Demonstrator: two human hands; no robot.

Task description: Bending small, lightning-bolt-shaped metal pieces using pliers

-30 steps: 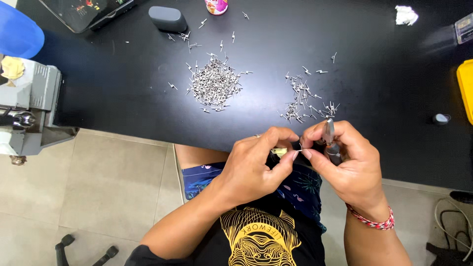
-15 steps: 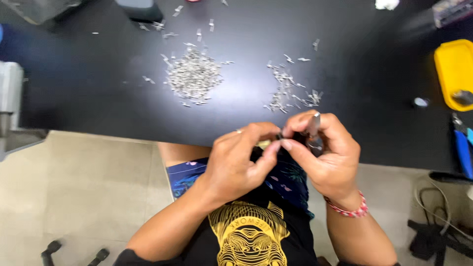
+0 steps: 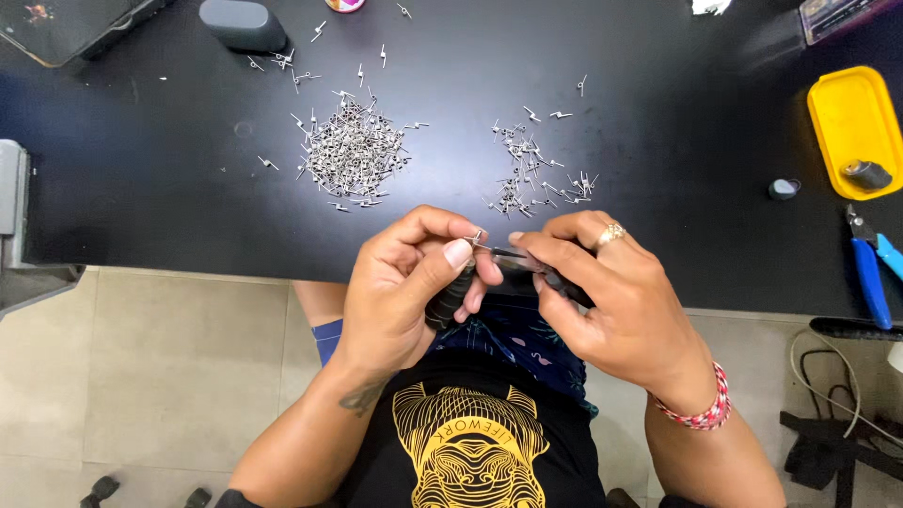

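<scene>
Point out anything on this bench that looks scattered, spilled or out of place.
Small metal pieces form two heaps, a large pile and a smaller pile, but strays lie scattered toward the table's far edge. The blue-handled pliers overhang the near edge. Otherwise nothing stands out.

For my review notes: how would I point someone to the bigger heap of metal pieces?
On the black table, two heaps of small silver metal pieces lie beyond the hands. The bigger heap is on the left, denser and rounder than the thin heap to its right.

Two coil heaps; one yellow tray
</scene>
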